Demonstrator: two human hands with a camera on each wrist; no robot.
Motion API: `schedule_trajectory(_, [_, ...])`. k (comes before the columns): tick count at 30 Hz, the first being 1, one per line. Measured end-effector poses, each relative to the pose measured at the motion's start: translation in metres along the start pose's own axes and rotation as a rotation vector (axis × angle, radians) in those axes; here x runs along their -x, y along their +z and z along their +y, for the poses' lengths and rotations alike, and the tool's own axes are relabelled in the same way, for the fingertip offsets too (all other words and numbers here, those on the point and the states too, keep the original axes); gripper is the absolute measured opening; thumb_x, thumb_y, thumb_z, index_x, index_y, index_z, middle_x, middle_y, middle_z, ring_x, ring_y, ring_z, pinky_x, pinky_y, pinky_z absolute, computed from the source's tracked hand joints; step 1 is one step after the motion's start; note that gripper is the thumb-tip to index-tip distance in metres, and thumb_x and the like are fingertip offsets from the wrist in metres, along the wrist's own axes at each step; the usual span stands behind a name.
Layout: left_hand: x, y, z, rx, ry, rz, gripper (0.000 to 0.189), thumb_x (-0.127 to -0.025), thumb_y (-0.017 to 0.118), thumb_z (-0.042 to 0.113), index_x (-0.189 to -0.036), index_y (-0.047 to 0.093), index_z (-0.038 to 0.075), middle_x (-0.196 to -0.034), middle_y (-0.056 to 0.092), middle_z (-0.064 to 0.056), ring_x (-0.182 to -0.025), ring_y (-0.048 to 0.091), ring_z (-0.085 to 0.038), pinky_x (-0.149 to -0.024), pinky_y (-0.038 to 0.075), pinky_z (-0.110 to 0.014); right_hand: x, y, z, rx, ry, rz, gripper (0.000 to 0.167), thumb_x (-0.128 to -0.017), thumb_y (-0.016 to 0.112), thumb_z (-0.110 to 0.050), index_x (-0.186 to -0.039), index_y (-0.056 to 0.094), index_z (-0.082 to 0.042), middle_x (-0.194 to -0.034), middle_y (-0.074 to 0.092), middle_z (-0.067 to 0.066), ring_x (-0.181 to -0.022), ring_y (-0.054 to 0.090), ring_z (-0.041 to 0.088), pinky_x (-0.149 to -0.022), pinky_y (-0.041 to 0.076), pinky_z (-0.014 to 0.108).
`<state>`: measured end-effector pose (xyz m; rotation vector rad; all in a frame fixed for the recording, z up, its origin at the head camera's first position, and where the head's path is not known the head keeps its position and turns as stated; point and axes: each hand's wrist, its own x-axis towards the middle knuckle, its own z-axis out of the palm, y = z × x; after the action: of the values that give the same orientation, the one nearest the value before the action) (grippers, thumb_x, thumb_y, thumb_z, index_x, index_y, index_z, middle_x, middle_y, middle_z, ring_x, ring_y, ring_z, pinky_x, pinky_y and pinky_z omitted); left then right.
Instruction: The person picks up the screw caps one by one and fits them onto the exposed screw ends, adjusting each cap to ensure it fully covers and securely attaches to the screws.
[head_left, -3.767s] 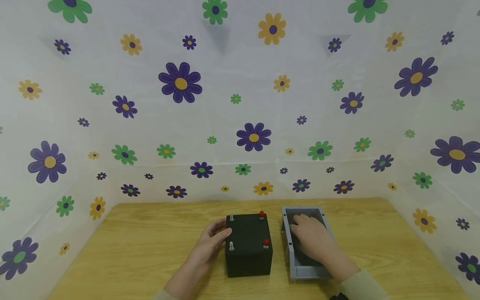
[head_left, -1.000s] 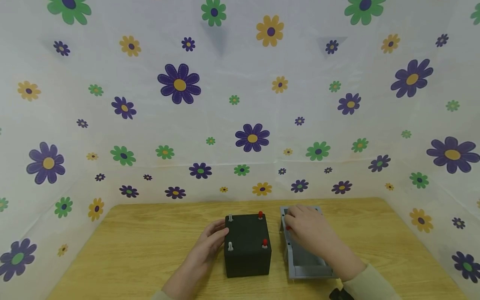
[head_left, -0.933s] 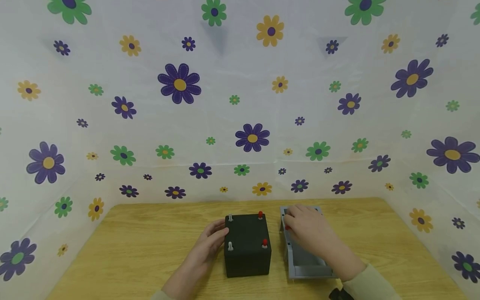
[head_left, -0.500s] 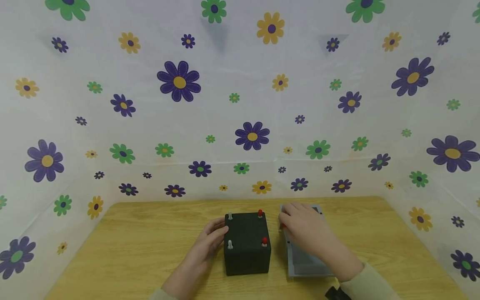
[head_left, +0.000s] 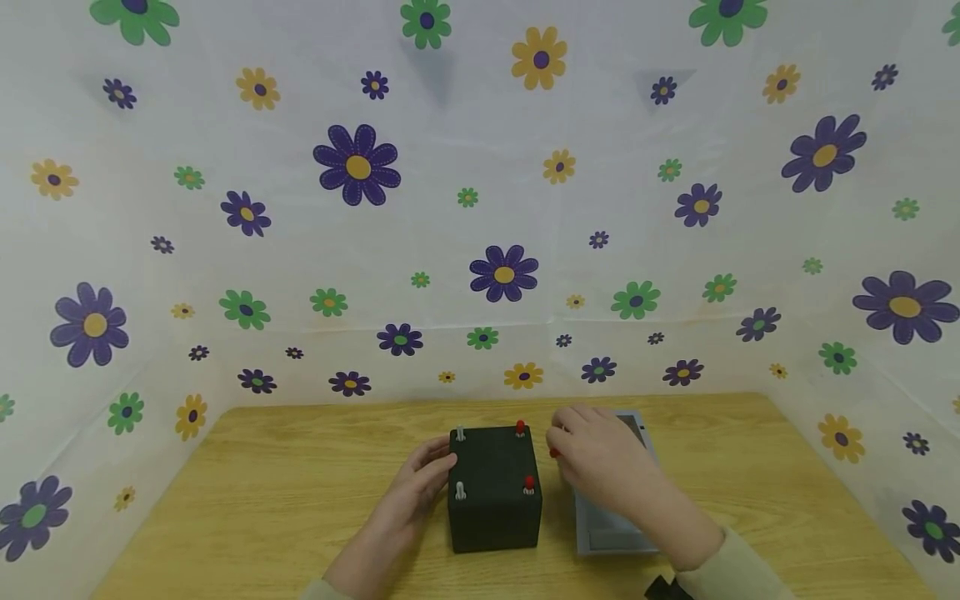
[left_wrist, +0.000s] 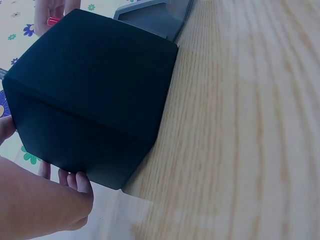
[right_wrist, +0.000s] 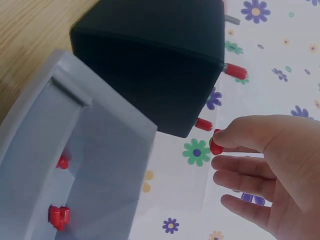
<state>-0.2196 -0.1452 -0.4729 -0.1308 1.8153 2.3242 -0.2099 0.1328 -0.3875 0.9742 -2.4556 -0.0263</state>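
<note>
A black box (head_left: 493, 492) stands on the table, its top carrying two bare metal toggle levers on the left and two with red caps on the right. My left hand (head_left: 416, 487) holds the box by its left side, thumb at the top edge and fingers along the side. Between thumb and index finger, my right hand (head_left: 600, 454) pinches a red cap (right_wrist: 216, 142), just right of the box's far red-capped lever. The right wrist view shows the other fingers of that hand extended. Below the right hand is a grey bin (head_left: 618, 542), with loose red caps (right_wrist: 60, 217) inside.
The wooden table (head_left: 285, 492) reaches back to a white flower-printed cloth (head_left: 450, 233) that also hangs at both sides. A narrow strip of table separates the box from the bin. A dark object (head_left: 667, 588) shows near my right wrist.
My right hand has come up out of the grey bin with a red cap and moved left toward the box. My left hand and the box have stayed in place.
</note>
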Motion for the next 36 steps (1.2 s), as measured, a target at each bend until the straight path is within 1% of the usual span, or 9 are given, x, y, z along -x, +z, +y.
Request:
schedule_trajectory(7, [0.0,0.0,0.0,0.005,0.004,0.001,0.046,-0.104,0.063,0.015,-0.146,0.05,0.002,-0.14,0.051,-0.01,-0.113,0.065,-0.012,-0.115,0.04,-0.04,-0.003,-0.006,-0.006,0.004,-0.011,-0.013,0.013,-0.088,0.085,-0.014,-0.09,0.072,-0.016,-0.098,0.066,-0.003,-0.09,0.06,0.016,-0.078,0.056,0.032])
schedule_trajectory(16, [-0.001,-0.001,-0.001,-0.001,0.008,0.006,0.047,-0.104,0.063,0.016,-0.148,0.05,0.002,-0.141,0.052,-0.01,-0.115,0.065,-0.013,-0.116,0.041,-0.041,-0.005,-0.014,-0.014,0.011,-0.068,0.057,0.015,-0.087,0.088,-0.015,-0.091,0.074,-0.014,-0.098,0.068,-0.001,-0.091,0.061,0.016,-0.081,0.058,0.032])
schedule_trajectory(21, [-0.001,-0.001,-0.001,-0.004,0.002,0.004,0.048,-0.104,0.062,0.015,-0.148,0.05,0.002,-0.141,0.052,-0.01,-0.115,0.064,-0.013,-0.117,0.04,-0.041,-0.006,-0.016,-0.018,-0.001,-0.068,0.056,0.015,-0.087,0.089,-0.016,-0.09,0.074,-0.016,-0.1,0.068,-0.002,-0.093,0.061,0.016,-0.083,0.058,0.031])
schedule_trajectory(26, [-0.001,-0.001,-0.002,-0.009,0.003,0.005,0.049,-0.104,0.063,0.016,-0.148,0.049,0.002,-0.143,0.05,-0.012,-0.116,0.064,-0.013,-0.118,0.04,-0.041,-0.007,-0.018,-0.021,-0.011,-0.075,0.069,0.013,-0.088,0.085,-0.013,-0.091,0.074,-0.016,-0.103,0.069,-0.002,-0.095,0.063,0.016,-0.085,0.059,0.032])
schedule_trajectory(30, [0.0,-0.001,-0.002,-0.014,0.003,0.004,0.049,-0.104,0.063,0.017,-0.148,0.049,0.002,-0.142,0.051,-0.011,-0.116,0.064,-0.012,-0.117,0.041,-0.04,-0.008,-0.021,-0.025,-0.01,-0.085,0.073,0.011,-0.088,0.084,-0.012,-0.092,0.074,-0.016,-0.103,0.07,-0.002,-0.096,0.063,0.017,-0.087,0.059,0.032])
schedule_trajectory(36, [0.0,-0.001,-0.001,-0.01,0.0,0.002,0.049,-0.104,0.063,0.018,-0.149,0.049,0.003,-0.141,0.051,-0.009,-0.116,0.064,-0.012,-0.119,0.039,-0.042,-0.01,-0.025,-0.032,0.012,-0.108,0.07,0.015,-0.086,0.087,-0.017,-0.092,0.074,-0.016,-0.105,0.07,-0.002,-0.099,0.064,0.017,-0.092,0.06,0.033])
